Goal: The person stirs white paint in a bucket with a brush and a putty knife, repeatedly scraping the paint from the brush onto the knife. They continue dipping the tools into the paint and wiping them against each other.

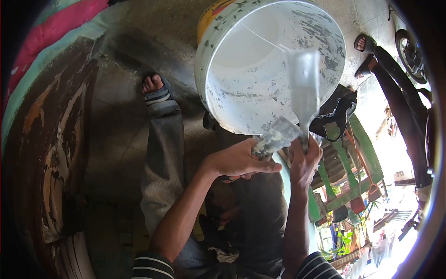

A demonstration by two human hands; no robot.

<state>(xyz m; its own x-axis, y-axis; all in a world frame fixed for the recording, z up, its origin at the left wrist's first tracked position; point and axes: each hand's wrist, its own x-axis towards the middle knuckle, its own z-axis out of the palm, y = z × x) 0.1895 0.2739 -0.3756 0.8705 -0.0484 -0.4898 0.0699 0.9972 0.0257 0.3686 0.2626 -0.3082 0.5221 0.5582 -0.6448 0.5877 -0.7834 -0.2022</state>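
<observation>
bucket: white paint bucket (241, 93) sat on floor, near-empty, only residue on walls
right hand: right hand (304, 160) gripped wide scraper (304, 93) reaching inside the bucket
left hand: left hand (241, 160) clasped putty knife (274, 139) at rim
progress: judged late, scraping leftovers; little left

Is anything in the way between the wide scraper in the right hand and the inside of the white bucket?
Nothing visible. The wide scraper held by the right hand already reaches over the rim into the white bucket. The left hand holds a smaller putty knife just below the rim.
</observation>
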